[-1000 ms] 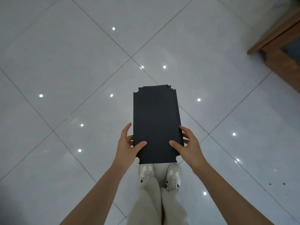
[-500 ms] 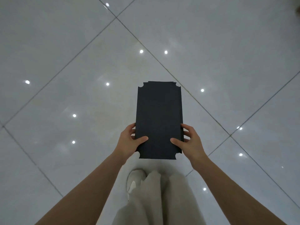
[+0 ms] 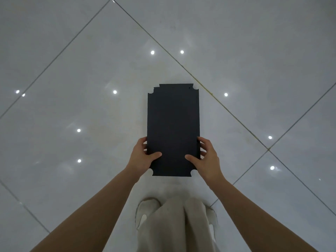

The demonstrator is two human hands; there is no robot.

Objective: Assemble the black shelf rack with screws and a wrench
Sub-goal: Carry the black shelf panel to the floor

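1. Head view: a black panel [image 3: 173, 128] is held flat at the centre of the frame, above the tiled floor [image 3: 72, 70].
2. Its left edge is gripped by the left hand [image 3: 142, 156], thumb on top, fingers curled underneath.
3. Its right edge is gripped likewise by the right hand [image 3: 205, 158].
4. Pale trousers [image 3: 179, 224] and shoes [image 3: 145, 210] are seen at the bottom centre.

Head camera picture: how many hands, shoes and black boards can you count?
Hands: 2 (left hand, right hand)
Shoes: 2 (left shoe, right shoe)
Black board: 1, held by both hands; its stepped top edge may hide more sheets behind, cannot tell
Total: 5
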